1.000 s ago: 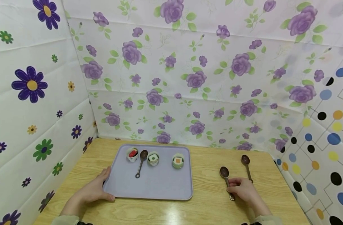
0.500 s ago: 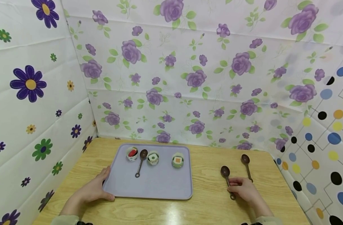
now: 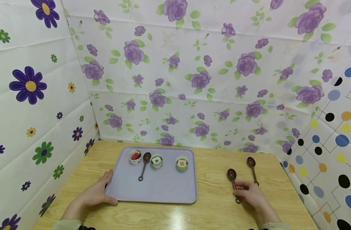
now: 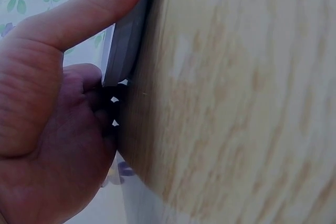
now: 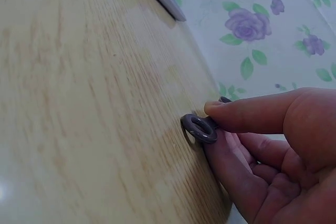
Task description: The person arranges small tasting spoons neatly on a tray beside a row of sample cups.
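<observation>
In the head view my left hand (image 3: pixel 97 191) holds the left front corner of a pale purple tray (image 3: pixel 164 193), thumb along its front edge and fingers at its left side. The left wrist view shows the tray's rim (image 4: pixel 123 45) between thumb and fingers. My right hand (image 3: pixel 250 193) pinches the handle of a brown measuring spoon (image 3: pixel 231 174), right of the tray. Its ring end (image 5: pixel 202 128) pokes out between thumb and fingers in the right wrist view, close to the wood. A second brown measuring spoon (image 3: pixel 251 163) lies behind that hand, partly hidden by it.
On the tray lie a third brown measuring spoon (image 3: pixel 143 169), a small cup with red content (image 3: pixel 135 157), and two small cups with white tops, one in the middle (image 3: pixel 156 161) and one at right (image 3: pixel 182 163). Patterned cloth walls bound the wooden table (image 3: pixel 212 207).
The pinched spoon has shifted very slightly to the right, its bowl turning a little. My left hand and the tray stay in place; the head view has drifted slightly.
</observation>
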The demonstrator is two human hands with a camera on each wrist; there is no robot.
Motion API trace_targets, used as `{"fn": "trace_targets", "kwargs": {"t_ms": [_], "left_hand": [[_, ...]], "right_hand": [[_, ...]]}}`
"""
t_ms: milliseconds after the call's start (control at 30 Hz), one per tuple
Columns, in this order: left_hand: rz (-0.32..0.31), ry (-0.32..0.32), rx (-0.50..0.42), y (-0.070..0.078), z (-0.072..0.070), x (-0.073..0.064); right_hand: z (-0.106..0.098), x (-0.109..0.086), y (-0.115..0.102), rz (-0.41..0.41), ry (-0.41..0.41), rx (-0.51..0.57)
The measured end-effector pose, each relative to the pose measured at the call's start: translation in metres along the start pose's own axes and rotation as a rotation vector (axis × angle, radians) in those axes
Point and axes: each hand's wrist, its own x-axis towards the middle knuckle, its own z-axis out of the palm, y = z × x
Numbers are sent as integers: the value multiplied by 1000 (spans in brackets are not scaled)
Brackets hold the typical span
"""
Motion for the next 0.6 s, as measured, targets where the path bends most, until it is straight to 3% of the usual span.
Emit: {"fn": "trace_targets", "kwargs": {"t_ms": [600], "left_hand": [[4,10,22,-2,0,0]], "right_hand": [[3,-1,0,-14,15,36]]}}
